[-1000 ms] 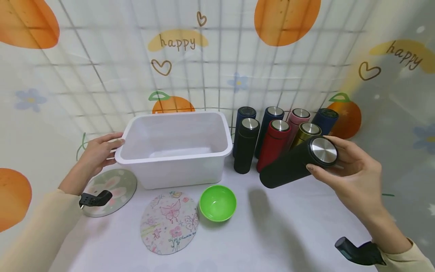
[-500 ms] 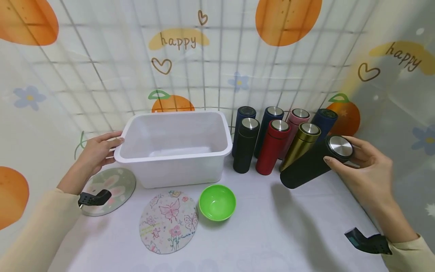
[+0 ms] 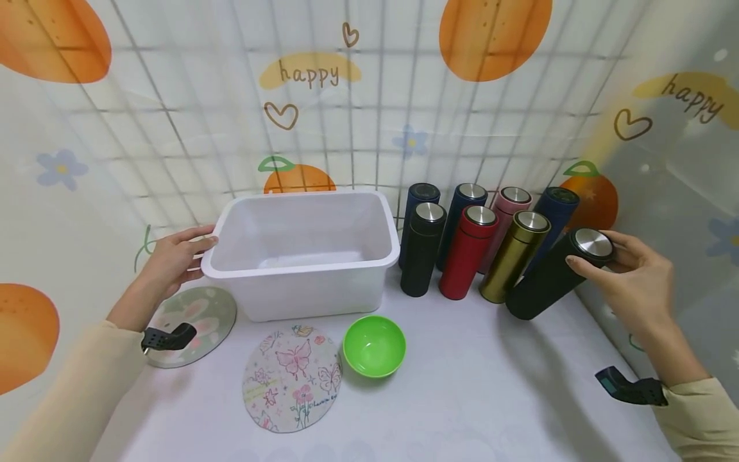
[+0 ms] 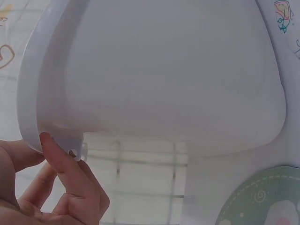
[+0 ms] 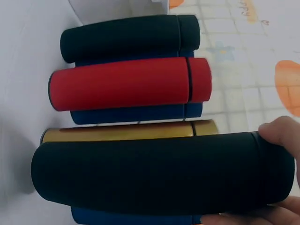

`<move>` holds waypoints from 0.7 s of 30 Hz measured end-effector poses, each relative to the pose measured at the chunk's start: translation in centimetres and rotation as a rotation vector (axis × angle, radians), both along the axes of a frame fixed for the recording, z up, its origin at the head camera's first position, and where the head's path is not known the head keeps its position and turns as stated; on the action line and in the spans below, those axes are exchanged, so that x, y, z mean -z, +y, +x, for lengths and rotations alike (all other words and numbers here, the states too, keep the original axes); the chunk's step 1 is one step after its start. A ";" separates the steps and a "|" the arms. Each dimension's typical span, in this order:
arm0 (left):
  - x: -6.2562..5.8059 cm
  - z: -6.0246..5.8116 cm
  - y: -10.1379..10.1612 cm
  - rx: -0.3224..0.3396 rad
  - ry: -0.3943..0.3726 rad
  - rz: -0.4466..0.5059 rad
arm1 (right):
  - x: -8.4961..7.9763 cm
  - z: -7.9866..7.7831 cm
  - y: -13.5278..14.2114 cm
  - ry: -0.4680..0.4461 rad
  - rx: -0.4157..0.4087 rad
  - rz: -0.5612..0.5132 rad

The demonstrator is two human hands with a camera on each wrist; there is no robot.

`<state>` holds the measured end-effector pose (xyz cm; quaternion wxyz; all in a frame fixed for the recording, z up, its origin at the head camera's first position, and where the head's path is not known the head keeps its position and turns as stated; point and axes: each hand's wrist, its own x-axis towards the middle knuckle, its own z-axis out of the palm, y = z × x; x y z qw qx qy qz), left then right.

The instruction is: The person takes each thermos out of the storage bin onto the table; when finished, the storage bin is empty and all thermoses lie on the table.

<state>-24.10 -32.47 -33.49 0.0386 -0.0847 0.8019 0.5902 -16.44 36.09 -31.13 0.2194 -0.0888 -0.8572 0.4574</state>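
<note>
My right hand grips a black thermos flask round its steel-topped lid, thumb on the near side. The flask leans, its base low to the left, beside a gold flask. In the right wrist view the black flask overlaps the gold one. My left hand pinches the left rim of a white plastic tub. In the left wrist view, the thumb and fingers close on the rim's underside at the tub's end.
Several flasks stand right of the tub, among them a red flask, another black one and a pink one. A green bowl, a butterfly-print round mat and a green round mat lie in front. A patterned curtain hangs behind.
My right hand has carried the black flask to the right and lower, from in front of the red and gold flasks to the gold one's right side. The left hand stays on the tub.
</note>
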 end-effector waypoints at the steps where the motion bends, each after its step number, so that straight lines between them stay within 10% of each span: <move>1: 0.0 0.0 0.0 -0.002 0.002 -0.003 | 0.1 -0.1 0.2 -0.007 0.003 0.002; 21: 0.0 0.0 0.0 -0.019 -0.001 0.013 | 0.8 -3.7 2.5 -0.039 0.085 0.101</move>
